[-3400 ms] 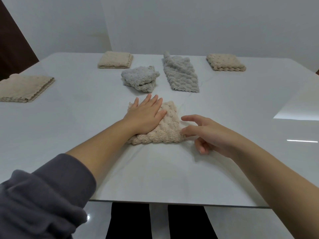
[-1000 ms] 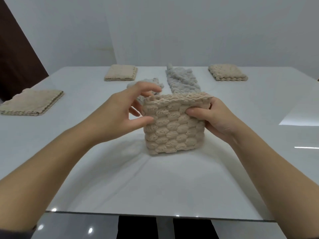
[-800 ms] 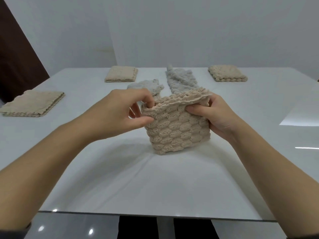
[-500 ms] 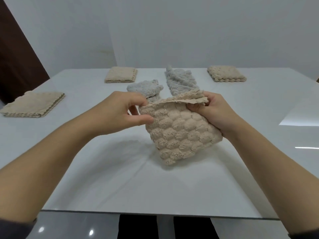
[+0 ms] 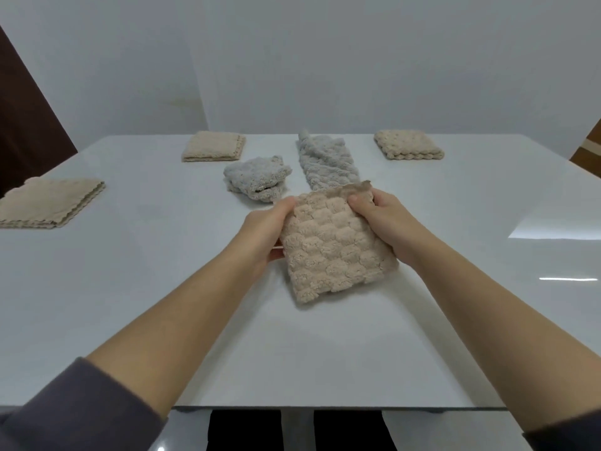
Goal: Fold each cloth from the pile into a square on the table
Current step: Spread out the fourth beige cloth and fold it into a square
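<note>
A folded beige bubble-textured cloth (image 5: 331, 252) hangs tilted above the middle of the white table (image 5: 162, 288), its lower edge close to the surface. My left hand (image 5: 266, 229) grips its left edge. My right hand (image 5: 379, 216) pinches its upper right corner, thumb on top. Behind it lie two grey cloths: a crumpled one (image 5: 255, 177) and a long, loosely laid one (image 5: 325, 161).
Three folded beige squares rest on the table: one at the far left (image 5: 48, 201), one at the back left (image 5: 213, 146), one at the back right (image 5: 408, 148). The table's near edge (image 5: 325, 409) runs below my forearms. A dark door stands at the left.
The beige cloth lay flat under my left hand earlier. Both hands lifted it upright, and it has since tipped down and forward towards the table, held by both hands.
</note>
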Available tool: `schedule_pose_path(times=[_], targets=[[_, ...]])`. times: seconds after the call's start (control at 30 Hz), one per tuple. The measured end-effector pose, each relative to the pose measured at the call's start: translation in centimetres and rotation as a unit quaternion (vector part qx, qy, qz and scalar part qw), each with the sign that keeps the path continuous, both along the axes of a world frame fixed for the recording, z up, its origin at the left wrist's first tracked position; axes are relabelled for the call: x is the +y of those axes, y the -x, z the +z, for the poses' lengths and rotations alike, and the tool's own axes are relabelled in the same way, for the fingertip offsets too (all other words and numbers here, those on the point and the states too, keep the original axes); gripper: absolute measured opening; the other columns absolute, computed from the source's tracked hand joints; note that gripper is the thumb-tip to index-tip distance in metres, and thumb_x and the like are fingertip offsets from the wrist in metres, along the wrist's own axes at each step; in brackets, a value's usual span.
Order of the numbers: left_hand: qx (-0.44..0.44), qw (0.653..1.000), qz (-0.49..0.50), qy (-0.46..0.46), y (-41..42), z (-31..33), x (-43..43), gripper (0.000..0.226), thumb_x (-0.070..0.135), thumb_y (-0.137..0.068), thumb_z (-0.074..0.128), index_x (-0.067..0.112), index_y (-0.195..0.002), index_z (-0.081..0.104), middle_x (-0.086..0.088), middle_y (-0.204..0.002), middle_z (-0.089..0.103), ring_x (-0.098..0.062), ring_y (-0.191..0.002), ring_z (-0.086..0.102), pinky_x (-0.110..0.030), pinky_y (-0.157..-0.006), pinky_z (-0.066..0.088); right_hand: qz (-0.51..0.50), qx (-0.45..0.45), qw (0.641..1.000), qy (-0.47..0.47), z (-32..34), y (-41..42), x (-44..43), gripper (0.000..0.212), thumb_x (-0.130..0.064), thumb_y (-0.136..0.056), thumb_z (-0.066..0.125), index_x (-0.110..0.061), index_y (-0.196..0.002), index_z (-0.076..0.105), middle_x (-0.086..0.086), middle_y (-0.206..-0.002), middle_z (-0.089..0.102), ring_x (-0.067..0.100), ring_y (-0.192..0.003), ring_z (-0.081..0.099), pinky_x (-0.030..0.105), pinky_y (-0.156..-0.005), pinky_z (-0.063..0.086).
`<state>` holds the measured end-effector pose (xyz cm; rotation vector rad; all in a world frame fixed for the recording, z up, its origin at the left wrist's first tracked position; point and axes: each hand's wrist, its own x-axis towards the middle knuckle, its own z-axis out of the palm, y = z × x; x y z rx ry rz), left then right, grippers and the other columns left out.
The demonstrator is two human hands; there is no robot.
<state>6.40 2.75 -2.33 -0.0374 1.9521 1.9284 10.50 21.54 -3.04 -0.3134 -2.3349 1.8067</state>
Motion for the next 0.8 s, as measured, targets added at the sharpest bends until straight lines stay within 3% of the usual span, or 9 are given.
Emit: schedule_pose_path(times=[0.1, 0.17, 0.23, 0.33, 0.4, 0.47, 0.53, 0.63, 0.8], targets=[[0.159, 0.973, 0.074, 0.146, 0.1, -1.0, 1.1, 0.036, 0.043, -0.092, 0.046, 0.012, -0.089, 0.063, -0.004, -0.092, 0.070, -0.024, -0.088, 0.065, -0.040, -0.083, 0.053, -0.079, 0.041, 0.993, -0.079, -1.0, 0.3, -1.1, 0.040, -0.036, -0.101, 0.039, -0.002, -0.092, 0.057, 0.010, -0.092, 0.067, 0.025, -0.087, 0.063, 0.033, -0.082, 0.050], [0.272, 0.925, 0.121, 0.237, -0.2, -1.4, 1.4, 0.034, 0.040, -0.099, 0.038, 0.011, -0.090, 0.053, -0.006, -0.095, 0.063, -0.028, -0.090, 0.057, -0.039, -0.080, 0.046, -0.123, 0.077, 0.977, -0.155, -1.3, 0.2, -1.9, 0.035, -0.031, -0.104, 0.035, -0.011, -0.076, 0.045, 0.001, -0.076, 0.055, 0.016, -0.071, 0.050, 0.015, -0.064, 0.038], [0.324, 0.901, 0.140, 0.253, -0.1, -2.0, 1.6, 0.032, 0.037, -0.102, 0.034, 0.012, -0.091, 0.049, -0.008, -0.093, 0.062, -0.030, -0.088, 0.055, -0.041, -0.076, 0.045, -0.152, 0.109, 0.963, -0.195, -1.5, 0.1, -2.6, 0.034, -0.025, -0.104, 0.036, -0.017, -0.072, 0.039, -0.004, -0.069, 0.047, 0.008, -0.062, 0.041, 0.010, -0.054, 0.031], [0.342, 0.897, 0.147, 0.240, 0.5, -2.4, 1.5, 0.031, 0.035, -0.102, 0.036, 0.012, -0.085, 0.047, -0.007, -0.084, 0.060, -0.030, -0.083, 0.055, -0.037, -0.069, 0.041, -0.177, 0.122, 0.957, -0.197, -1.9, 0.3, -3.2, 0.029, -0.022, -0.104, 0.037, -0.012, -0.078, 0.042, -0.004, -0.068, 0.047, 0.005, -0.061, 0.039, 0.008, -0.052, 0.031], [0.324, 0.913, 0.140, 0.205, 0.8, -2.3, 1.5, 0.034, 0.037, -0.101, 0.040, 0.009, -0.087, 0.053, 0.000, -0.080, 0.058, -0.025, -0.082, 0.054, -0.033, -0.067, 0.037, -0.192, 0.119, 0.957, -0.180, -2.1, 0.7, -3.3, 0.028, -0.022, -0.104, 0.037, -0.013, -0.078, 0.042, -0.005, -0.070, 0.047, 0.005, -0.063, 0.040, 0.009, -0.054, 0.032], [0.246, 0.951, 0.108, 0.152, 0.9, -2.0, 1.4, 0.045, 0.049, -0.098, 0.039, 0.009, -0.094, 0.061, 0.003, -0.085, 0.061, -0.020, -0.085, 0.058, -0.032, -0.075, 0.043, -0.206, 0.105, 0.959, -0.166, -2.2, 0.8, -3.2, 0.027, -0.023, -0.105, 0.035, -0.014, -0.080, 0.044, -0.007, -0.074, 0.048, 0.010, -0.067, 0.043, 0.021, -0.057, 0.031], [0.178, 0.969, 0.053, 0.161, 0.7, -1.9, 1.5, 0.051, 0.055, -0.097, 0.031, 0.014, -0.091, 0.061, 0.005, -0.085, 0.060, -0.016, -0.084, 0.056, -0.034, -0.076, 0.043, -0.227, 0.088, 0.957, -0.157, -2.3, 0.9, -2.8, 0.025, -0.025, -0.105, 0.032, -0.012, -0.090, 0.048, -0.004, -0.082, 0.050, 0.016, -0.077, 0.045, 0.026, -0.059, 0.023], [0.243, 0.930, 0.037, 0.274, 0.2, -2.4, 1.6, 0.043, 0.044, -0.100, 0.030, 0.015, -0.076, 0.050, -0.001, -0.080, 0.058, -0.023, -0.079, 0.053, -0.033, -0.063, 0.036, -0.250, 0.074, 0.953, -0.152, -2.3, 1.2, -2.1, 0.029, -0.026, -0.105, 0.032, -0.007, -0.102, 0.053, 0.003, -0.095, 0.052, 0.020, -0.089, 0.045, 0.024, -0.067, 0.023], [0.321, 0.883, 0.022, 0.342, 1.1, -3.1, 1.7, 0.038, 0.039, -0.102, 0.033, 0.017, -0.073, 0.043, -0.009, -0.085, 0.059, -0.030, -0.083, 0.053, -0.038, -0.070, 0.042, -0.259, 0.052, 0.956, -0.128, -2.7, 0.4, -1.9, 0.034, -0.025, -0.105, 0.033, -0.002, -0.110, 0.057, 0.010, -0.108, 0.059, 0.023, -0.098, 0.050, 0.025, -0.075, 0.029]])
